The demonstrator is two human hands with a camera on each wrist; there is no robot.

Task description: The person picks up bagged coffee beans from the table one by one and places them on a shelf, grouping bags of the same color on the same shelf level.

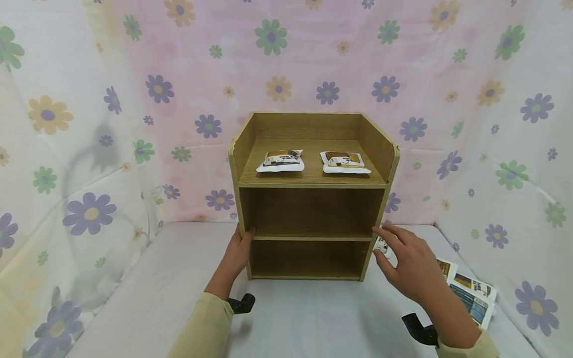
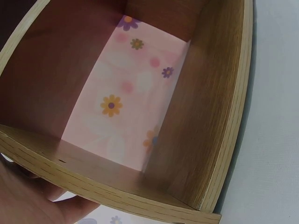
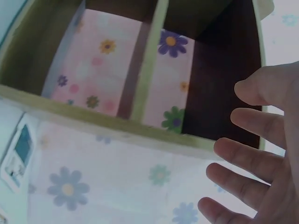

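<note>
A small wooden shelf unit (image 1: 313,234) with three levels stands upright in front of me. Two white packets, the left packet (image 1: 281,161) and the right packet (image 1: 344,162), lie on its top level; the two lower compartments hold nothing. My left hand (image 1: 237,251) grips the unit's left side panel, thumb at the front edge; the wrist view shows its fingers (image 2: 74,207) on the panel's outer side. Beside the right panel, my right hand (image 1: 409,266) is held with fingers spread and bent slightly, its fingertips right at the front edge.
To the right, several printed packets (image 1: 474,298) lie on the white-covered table (image 1: 327,318). Another packet (image 1: 382,245) shows partly behind my right hand. Flowered cloth (image 1: 286,64) hangs behind and on both sides.
</note>
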